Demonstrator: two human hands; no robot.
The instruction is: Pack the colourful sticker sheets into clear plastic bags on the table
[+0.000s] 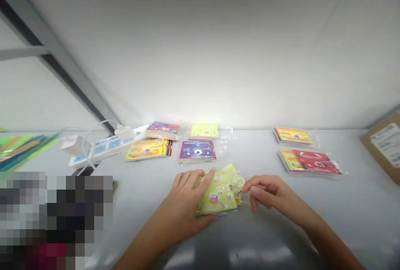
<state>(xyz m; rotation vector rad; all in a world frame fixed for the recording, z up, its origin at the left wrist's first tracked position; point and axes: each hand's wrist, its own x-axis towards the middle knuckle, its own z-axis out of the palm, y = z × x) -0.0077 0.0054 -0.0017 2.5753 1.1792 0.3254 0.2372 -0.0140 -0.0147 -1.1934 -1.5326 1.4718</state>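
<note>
**A:** Item in hand?

**B:** One bundle of yellow-green card packs (220, 193), low over the table (343, 203), between both hands. Left hand (184, 203): fingers closed over the bundle's left edge, clamped on it. Right hand (268, 195): fingertips bunched at its right corner; too blurred to tell whether they pinch the wrapper.

**A:** Laid out already?

**B:** Just beyond the grip, a purple pack (196, 150). Farther off, a lime pack (204, 131), a yellow stack (148, 149) and a blue-red stack (163, 129). Well right of the grip, an orange-yellow stack (293, 135) and a red-yellow stack (309, 161). By my judgement, six lots are placed and the held bundle is not yet set among them.
</note>
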